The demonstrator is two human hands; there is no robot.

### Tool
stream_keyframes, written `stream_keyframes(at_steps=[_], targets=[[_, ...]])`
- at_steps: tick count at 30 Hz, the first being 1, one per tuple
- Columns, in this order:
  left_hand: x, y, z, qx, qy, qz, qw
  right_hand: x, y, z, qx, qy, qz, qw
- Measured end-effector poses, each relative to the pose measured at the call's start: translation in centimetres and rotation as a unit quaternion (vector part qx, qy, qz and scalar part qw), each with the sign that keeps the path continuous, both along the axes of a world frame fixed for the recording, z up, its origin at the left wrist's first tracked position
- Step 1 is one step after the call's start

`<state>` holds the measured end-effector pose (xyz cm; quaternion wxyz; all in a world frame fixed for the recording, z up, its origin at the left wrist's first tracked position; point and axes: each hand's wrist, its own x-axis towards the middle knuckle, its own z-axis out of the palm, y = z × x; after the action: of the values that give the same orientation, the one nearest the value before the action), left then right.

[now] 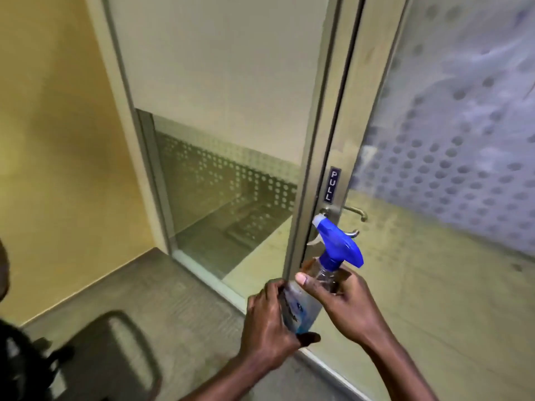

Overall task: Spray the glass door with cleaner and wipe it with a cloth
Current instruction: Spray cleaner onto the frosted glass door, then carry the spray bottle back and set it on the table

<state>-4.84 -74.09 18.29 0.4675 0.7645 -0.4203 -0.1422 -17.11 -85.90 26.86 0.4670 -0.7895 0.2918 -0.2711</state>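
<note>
A clear spray bottle (301, 306) with a blue trigger head (340, 244) is held low in front of the glass door (451, 256). My left hand (269, 322) wraps around the bottle's lower body. My right hand (341, 299) grips its neck just under the blue head, thumb on the near side. The nozzle points up and to the left. The door has a frosted dotted band, a metal frame with a "PULL" label (334, 185) and a lever handle (356, 211). No cloth is in view.
A fixed glass panel (225, 180) stands left of the door, next to a yellow wall (58, 140). A dark chair (113, 351) stands on the carpet at the lower left. Part of another person shows at the left edge (5, 328).
</note>
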Motion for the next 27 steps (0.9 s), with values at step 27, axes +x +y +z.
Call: stream_keyframes(at_steps=[27], targets=[[12.7,37.3,-6.9,0.029,-0.001,0.353,0.935,23.7,32.3,-4.4,-0.007,0.125,0.29,0.949]])
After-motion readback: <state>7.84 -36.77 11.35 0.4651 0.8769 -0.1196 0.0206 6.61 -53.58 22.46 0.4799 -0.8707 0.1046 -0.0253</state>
